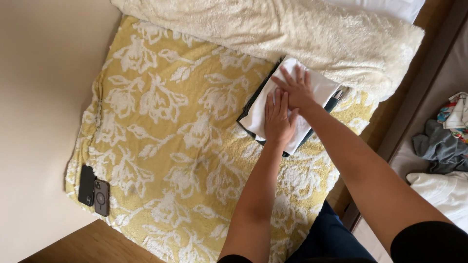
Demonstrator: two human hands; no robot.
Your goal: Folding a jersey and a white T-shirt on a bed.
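Left hand (278, 118) and right hand (296, 89) flat, fingers extended, overlapping.

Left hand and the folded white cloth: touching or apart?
Touching. The head view shows the left hand lying flat, palm down, on the folded white cloth, with no gap visible; the right hand overlaps its fingertips.

A cream wall (34, 97) rises on the left, meeting a strip of wooden floor (92, 246) below. More wood floor (390, 122) runs along the right, beside a dark wooden frame (424, 92). Soft, even light fills the room.
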